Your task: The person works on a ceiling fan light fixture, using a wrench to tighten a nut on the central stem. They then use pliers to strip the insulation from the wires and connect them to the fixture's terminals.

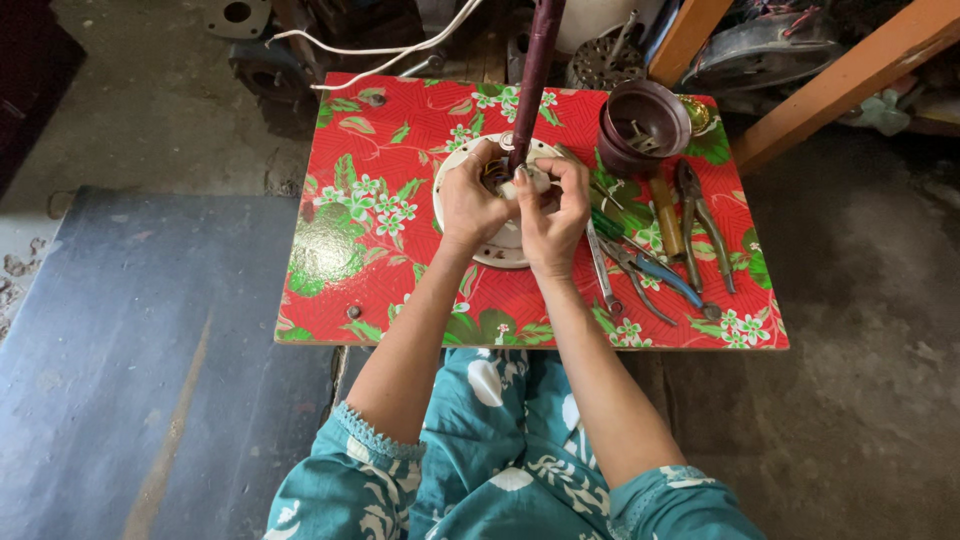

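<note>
A round white fan body [500, 248] lies on a low table covered in a red floral sheet [380, 240]. A dark maroon rod [533, 75] rises from its middle toward the top of the view. Both hands work at the rod's base. My left hand [470, 200] pinches a small whitish part there, and my right hand [553, 215] grips the same small part from the other side. Wires under the fingers are mostly hidden.
A dark brown cup-shaped cover [640, 125] with small parts inside stands at the back right. Pliers [700, 225], a yellow-handled screwdriver [665, 215], blue-handled cutters [655, 275] and a metal tool [603, 270] lie to the right. White cables [390, 50] and orange wooden beams [850, 75] lie behind.
</note>
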